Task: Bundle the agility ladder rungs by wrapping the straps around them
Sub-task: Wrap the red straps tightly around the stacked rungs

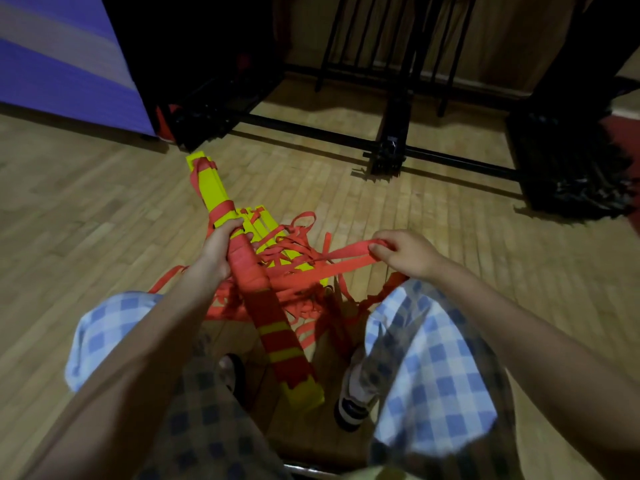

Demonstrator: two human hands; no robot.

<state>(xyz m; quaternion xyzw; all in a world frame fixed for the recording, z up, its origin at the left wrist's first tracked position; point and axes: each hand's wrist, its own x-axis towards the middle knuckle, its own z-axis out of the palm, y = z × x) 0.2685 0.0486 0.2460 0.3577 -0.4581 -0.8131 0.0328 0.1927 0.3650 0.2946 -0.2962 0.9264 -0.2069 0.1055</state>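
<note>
Hands [216,249] [403,252] on flat rungs [266,306], woven strap [346,252]

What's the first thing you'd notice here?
The bright yellow rung bundle wound with orange strap, gripped mid-length by the left hand at the picture's centre. To its right, the right hand pinches a taut orange strap, above a tangled strap pile on the wooden floor.
</note>
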